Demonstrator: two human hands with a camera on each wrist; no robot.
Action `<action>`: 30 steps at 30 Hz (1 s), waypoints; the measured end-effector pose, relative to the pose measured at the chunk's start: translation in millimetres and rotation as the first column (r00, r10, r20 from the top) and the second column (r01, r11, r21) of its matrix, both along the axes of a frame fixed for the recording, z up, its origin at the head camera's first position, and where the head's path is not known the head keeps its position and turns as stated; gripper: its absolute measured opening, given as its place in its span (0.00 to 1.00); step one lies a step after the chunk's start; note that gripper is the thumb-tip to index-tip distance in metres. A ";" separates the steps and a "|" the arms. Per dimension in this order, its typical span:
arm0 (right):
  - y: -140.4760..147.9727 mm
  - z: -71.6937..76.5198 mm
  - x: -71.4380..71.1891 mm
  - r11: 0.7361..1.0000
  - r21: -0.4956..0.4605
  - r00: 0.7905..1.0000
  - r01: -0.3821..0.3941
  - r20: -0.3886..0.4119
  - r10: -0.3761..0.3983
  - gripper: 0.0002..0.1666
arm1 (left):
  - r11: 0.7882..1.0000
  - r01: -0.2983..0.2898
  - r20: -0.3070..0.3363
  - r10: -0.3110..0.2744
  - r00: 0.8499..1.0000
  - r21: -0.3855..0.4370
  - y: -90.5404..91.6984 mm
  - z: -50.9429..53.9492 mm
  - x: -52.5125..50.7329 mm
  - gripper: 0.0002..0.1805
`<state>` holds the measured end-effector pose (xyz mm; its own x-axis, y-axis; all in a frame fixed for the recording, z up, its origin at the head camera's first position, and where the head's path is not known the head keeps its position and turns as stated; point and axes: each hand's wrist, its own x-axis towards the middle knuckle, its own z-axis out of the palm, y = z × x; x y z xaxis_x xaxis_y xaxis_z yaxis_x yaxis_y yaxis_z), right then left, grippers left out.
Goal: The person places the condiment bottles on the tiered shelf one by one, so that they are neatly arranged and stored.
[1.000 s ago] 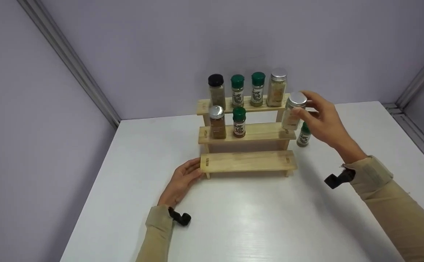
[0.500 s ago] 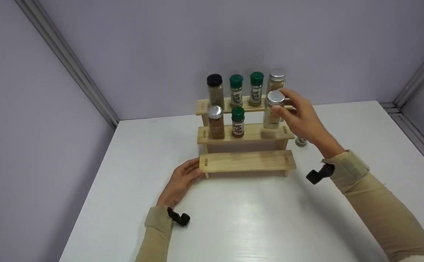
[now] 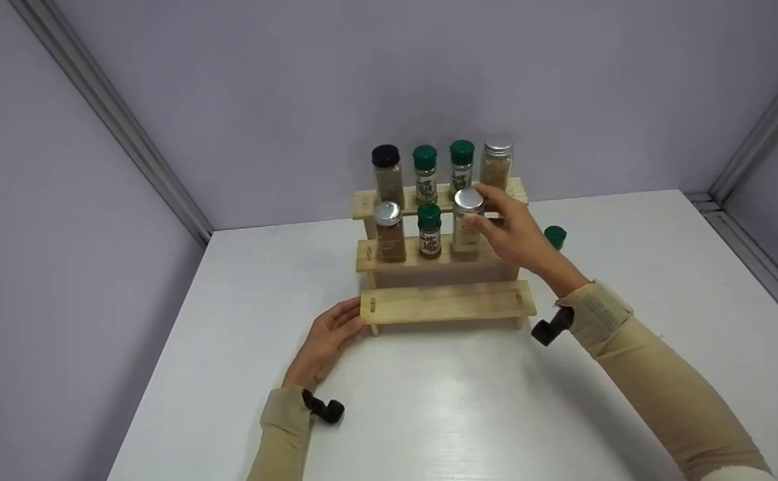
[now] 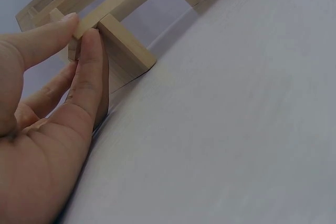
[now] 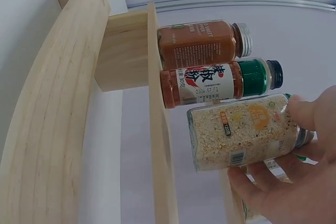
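Note:
My right hand grips a clear square jar of pale granules with a silver lid. The right wrist view shows a gap between its base and the middle shelf. Beside it on that shelf stand a green-capped spice bottle with red powder and a silver-lidded jar of reddish-brown powder. At the left end of the bottom step, my left hand pinches the three-tier wooden rack, thumb on top and a finger underneath.
On the top shelf stand a black-capped jar, two green-capped bottles and a silver-lidded jar. Another green-capped bottle is on the white table, right of the rack, partly hidden. A wall rises behind.
My right hand has carried the pale jar left, from the rack's right end to just beside the green-capped bottle on the middle shelf. My left hand has kept its hold on the rack.

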<state>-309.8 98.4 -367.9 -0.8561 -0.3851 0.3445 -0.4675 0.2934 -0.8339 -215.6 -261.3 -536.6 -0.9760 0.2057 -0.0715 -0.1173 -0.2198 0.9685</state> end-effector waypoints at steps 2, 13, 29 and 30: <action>-0.2 -3.0 -1.2 1.000 0.000 1.000 -0.006 0.006 0.006 0.32 | 1.000 0.007 -0.007 -0.007 1.000 -0.004 0.3 0.0 -0.4 0.35; 1.7 -12.9 -7.1 1.000 -0.001 1.000 -0.030 -0.002 0.030 0.32 | 1.000 -0.013 -0.001 0.013 1.000 0.002 1.0 -2.6 -4.4 0.34; 8.8 -0.1 0.0 1.000 0.000 1.000 -0.005 0.030 0.005 0.32 | 1.000 -0.013 -0.007 0.013 1.000 0.007 -0.2 -2.0 -0.4 0.34; 11.2 1.8 0.5 1.000 -0.005 1.000 -0.007 0.015 0.007 0.32 | 1.000 -0.014 -0.003 0.014 1.000 0.011 0.1 -1.9 -0.4 0.33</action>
